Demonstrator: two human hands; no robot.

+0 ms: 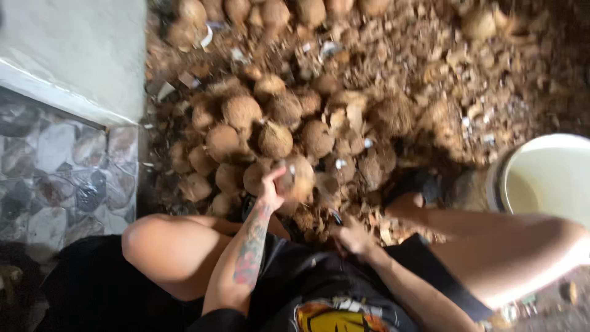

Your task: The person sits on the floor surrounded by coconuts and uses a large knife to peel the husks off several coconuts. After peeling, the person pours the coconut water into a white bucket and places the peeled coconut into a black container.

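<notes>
Beside the husk pile, left hand (270, 192) grips a fibrous round coconut (297, 178); right hand's (353, 237) fingers unclear.

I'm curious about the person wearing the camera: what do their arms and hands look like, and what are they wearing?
Both arms are bare, with no sleeves reaching the forearms and no gloves. The left hand sits at the end of a forearm carrying a long tattoo in red and dark ink. The right hand and its forearm show no markings. Below are a dark printed shirt and dark shorts.
</notes>
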